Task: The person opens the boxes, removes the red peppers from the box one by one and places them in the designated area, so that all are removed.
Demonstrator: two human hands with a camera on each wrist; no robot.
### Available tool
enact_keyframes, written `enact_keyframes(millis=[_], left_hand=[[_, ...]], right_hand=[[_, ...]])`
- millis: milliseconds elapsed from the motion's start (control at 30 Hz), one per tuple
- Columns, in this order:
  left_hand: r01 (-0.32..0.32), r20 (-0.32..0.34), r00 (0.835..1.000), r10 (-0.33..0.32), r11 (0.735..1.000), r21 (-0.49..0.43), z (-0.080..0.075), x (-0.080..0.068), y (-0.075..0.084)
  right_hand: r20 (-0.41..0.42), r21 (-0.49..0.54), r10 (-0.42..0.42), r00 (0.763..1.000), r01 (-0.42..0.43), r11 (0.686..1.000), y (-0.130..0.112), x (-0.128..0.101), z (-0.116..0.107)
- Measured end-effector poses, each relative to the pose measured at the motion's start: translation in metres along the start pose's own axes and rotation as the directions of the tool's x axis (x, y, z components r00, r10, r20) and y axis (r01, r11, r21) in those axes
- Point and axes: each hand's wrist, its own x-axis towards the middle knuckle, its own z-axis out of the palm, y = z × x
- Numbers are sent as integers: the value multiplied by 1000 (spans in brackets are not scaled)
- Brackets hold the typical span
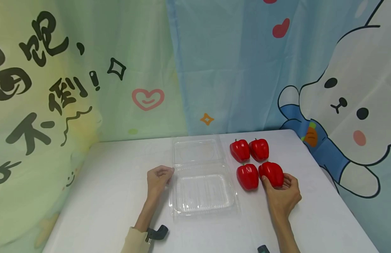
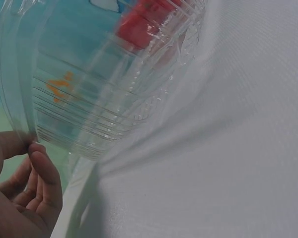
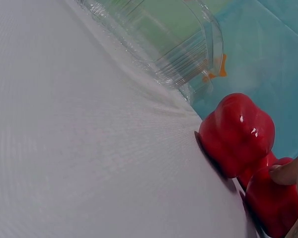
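Note:
A clear plastic clamshell box lies with its lid laid back on the white table. My left hand pinches the box's left rim between thumb and fingers, as the left wrist view shows at the rim. On the right, my right hand grips the nearest right red bell pepper, thumb on its left side and fingers on its right. Beside it sits another red bell pepper, which fills much of the right wrist view. Two more peppers stand behind these.
The white table reaches back to a printed curtain with a cartoon bear at right. A dark strap mount is on my left wrist, and part of another shows by my right wrist.

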Motion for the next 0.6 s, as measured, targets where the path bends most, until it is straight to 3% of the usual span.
enact_keyframes(millis=[333, 600], left_hand=[[-2, -5, 1000, 2, 1000, -1, 0, 1, -3], [-11, 2, 1000, 11, 1000, -8, 0, 0, 0]], right_hand=[[40, -3, 9, 999, -9, 1000, -2, -1, -2], [27, 1, 1, 1000, -1, 1000, -4, -2, -3]])
